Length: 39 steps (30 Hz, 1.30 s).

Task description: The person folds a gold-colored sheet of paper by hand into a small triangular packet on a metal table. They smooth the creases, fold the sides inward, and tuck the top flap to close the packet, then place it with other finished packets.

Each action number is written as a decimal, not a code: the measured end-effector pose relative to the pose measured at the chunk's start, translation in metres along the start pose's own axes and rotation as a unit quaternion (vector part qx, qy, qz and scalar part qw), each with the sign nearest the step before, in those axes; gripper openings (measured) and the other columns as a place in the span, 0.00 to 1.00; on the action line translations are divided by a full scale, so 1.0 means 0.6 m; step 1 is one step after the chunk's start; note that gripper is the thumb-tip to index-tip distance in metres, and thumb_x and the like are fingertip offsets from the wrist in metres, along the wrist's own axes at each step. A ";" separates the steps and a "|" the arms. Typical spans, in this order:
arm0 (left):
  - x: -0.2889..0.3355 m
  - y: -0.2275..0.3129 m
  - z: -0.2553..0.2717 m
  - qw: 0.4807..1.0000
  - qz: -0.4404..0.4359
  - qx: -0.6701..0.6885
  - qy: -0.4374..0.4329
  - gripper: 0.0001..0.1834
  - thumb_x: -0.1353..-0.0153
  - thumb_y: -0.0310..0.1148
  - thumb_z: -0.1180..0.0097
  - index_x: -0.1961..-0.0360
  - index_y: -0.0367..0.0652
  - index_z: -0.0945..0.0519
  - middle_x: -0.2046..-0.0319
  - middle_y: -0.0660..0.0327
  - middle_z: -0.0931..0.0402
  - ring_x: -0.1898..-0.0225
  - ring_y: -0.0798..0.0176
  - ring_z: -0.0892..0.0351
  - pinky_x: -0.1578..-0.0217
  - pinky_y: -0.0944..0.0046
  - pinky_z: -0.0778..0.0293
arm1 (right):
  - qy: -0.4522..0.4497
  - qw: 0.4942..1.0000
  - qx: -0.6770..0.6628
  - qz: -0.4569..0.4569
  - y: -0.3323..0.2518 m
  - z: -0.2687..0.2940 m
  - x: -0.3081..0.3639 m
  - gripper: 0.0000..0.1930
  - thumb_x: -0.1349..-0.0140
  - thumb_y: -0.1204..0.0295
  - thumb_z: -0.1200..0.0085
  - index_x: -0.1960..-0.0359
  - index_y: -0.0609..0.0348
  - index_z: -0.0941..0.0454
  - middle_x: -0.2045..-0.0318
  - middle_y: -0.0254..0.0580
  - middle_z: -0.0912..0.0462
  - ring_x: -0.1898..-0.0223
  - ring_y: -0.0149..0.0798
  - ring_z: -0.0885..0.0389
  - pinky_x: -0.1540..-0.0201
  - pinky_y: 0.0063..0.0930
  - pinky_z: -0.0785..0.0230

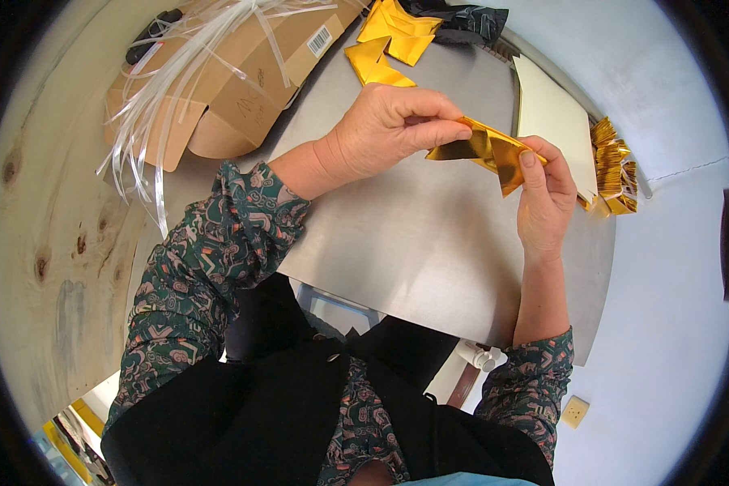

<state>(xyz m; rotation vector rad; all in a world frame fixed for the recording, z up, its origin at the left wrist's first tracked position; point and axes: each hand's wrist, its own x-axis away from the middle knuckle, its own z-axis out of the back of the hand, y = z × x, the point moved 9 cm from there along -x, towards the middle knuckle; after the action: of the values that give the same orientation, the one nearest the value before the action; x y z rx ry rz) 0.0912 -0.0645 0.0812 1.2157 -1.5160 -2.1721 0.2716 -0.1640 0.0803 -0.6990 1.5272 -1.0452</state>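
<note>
Between my two hands a folded piece of shiny gold foil paper [483,147] is held up above the metal tabletop [413,235]. My left hand [397,125] pinches its left end between thumb and fingers. The right end is gripped by my right hand [547,190], thumb on the near side. Pointed flaps of the foil hang down from the creased upper edge. Beyond my left hand, several folded gold foil pieces [398,31] lie at the far side of the table.
A cardboard box [243,89] with clear plastic strips [211,57] draped over it stands at the far left. Cream paper sheets [552,121] and bundled gold foil pieces [616,170] lie along the right wall. A black plastic bag [466,23] sits at the back.
</note>
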 end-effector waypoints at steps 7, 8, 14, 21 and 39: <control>0.004 0.006 -0.008 0.999 0.020 -0.005 -0.028 0.06 0.30 0.27 0.38 0.58 0.36 0.14 0.69 0.68 0.21 0.67 0.78 0.24 0.66 0.75 0.28 | -0.003 0.999 0.050 0.015 -0.008 0.000 0.000 0.09 0.26 0.74 0.44 0.49 0.63 0.18 0.57 0.30 0.17 0.56 0.23 0.24 0.51 0.19 0.33; 0.004 0.008 -0.008 0.999 0.020 0.000 -0.026 0.06 0.30 0.27 0.38 0.58 0.36 0.14 0.69 0.69 0.21 0.67 0.78 0.24 0.67 0.76 0.28 | -0.004 0.998 0.063 0.020 -0.011 -0.001 0.000 0.09 0.26 0.74 0.43 0.49 0.63 0.18 0.57 0.30 0.17 0.56 0.23 0.24 0.51 0.19 0.32; 0.008 0.006 -0.018 0.999 0.034 0.007 -0.041 0.05 0.30 0.28 0.37 0.59 0.37 0.14 0.69 0.69 0.21 0.67 0.79 0.24 0.67 0.76 0.28 | -0.016 0.975 0.211 0.069 -0.033 -0.015 -0.001 0.09 0.34 0.77 0.37 0.54 0.57 0.15 0.55 0.34 0.15 0.55 0.29 0.23 0.48 0.23 0.32; 0.012 0.004 -0.032 0.998 0.035 -0.005 -0.059 0.06 0.31 0.30 0.36 0.60 0.38 0.14 0.69 0.70 0.20 0.68 0.79 0.23 0.68 0.76 0.27 | -0.046 0.883 0.411 0.221 -0.082 -0.051 0.004 0.11 0.44 0.77 0.30 0.58 0.54 0.13 0.60 0.31 0.12 0.52 0.38 0.22 0.48 0.29 0.31; 0.019 0.010 -0.039 0.997 0.048 -0.023 -0.050 0.07 0.30 0.31 0.36 0.61 0.38 0.14 0.71 0.70 0.21 0.69 0.80 0.24 0.68 0.77 0.25 | -0.048 0.917 0.353 0.179 -0.070 -0.054 0.006 0.06 0.39 0.76 0.33 0.60 0.58 0.12 0.66 0.33 0.13 0.55 0.34 0.22 0.61 0.24 0.27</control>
<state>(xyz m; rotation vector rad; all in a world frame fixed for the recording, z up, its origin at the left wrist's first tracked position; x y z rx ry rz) 0.0994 -0.0896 0.0778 1.0120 -1.5212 -2.2213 0.2350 -0.1775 0.1165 0.0387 1.0228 -1.1495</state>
